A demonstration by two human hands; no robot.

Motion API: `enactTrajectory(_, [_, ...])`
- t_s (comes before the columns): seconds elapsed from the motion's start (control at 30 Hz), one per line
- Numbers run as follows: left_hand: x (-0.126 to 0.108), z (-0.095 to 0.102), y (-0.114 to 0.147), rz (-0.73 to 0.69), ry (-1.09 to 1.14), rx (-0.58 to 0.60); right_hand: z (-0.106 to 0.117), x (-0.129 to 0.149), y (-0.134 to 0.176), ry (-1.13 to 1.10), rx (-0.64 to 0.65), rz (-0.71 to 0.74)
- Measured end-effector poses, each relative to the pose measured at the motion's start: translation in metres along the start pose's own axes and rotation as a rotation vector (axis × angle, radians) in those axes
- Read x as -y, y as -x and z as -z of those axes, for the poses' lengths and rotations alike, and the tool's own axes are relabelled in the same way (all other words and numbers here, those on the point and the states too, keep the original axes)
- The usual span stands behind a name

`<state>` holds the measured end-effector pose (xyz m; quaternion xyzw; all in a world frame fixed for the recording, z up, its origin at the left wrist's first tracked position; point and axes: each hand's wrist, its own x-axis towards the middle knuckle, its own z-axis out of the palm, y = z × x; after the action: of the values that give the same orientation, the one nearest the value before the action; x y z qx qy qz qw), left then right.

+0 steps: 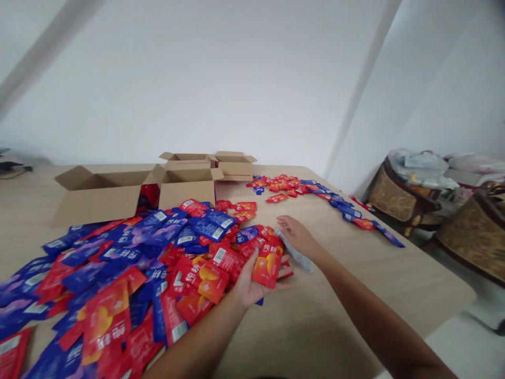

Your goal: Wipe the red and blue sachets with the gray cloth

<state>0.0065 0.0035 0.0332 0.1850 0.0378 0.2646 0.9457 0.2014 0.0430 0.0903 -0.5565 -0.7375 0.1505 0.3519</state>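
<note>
My left hand (246, 287) holds a red pouch (268, 261) with an orange-yellow print and white lettering. The thumb is at its left edge and the fingers stretch out behind it. My right hand (298, 236) is just beyond, to the right, with fingers loosely curled and apart; I see nothing between them. A crumpled strip of clear plastic (295, 252) lies on the table under that hand, close to or touching it. To the left spreads a large loose heap of red pouches (201, 276) and blue pouches (130, 234), some beneath my left hand.
Open cardboard boxes (187, 189) stand behind the heap, with a wide one (102, 202) at left. Red pouches (284, 183) lie farther back on the wooden table (335, 300). A row of blue and red pouches (347, 209) follows its right edge. Chairs (394, 195) holding bags stand beyond.
</note>
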Motion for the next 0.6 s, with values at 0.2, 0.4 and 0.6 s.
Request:
enactTrajectory(0.2, [0.001,0.01,-0.006,-0.155,0.041,-0.113,-0.021,-0.069,0.03,0.378,-0.008,-0.131])
enactTrajectory(0.4, [0.004,0.013,-0.011,-0.223,0.067,-0.206,-0.022,-0.048,0.043,0.225,-0.385,-0.191])
enactTrajectory(0.6, [0.002,0.017,-0.007,-0.308,0.094,-0.301,-0.07,0.05,0.064,0.239,-0.128,0.238])
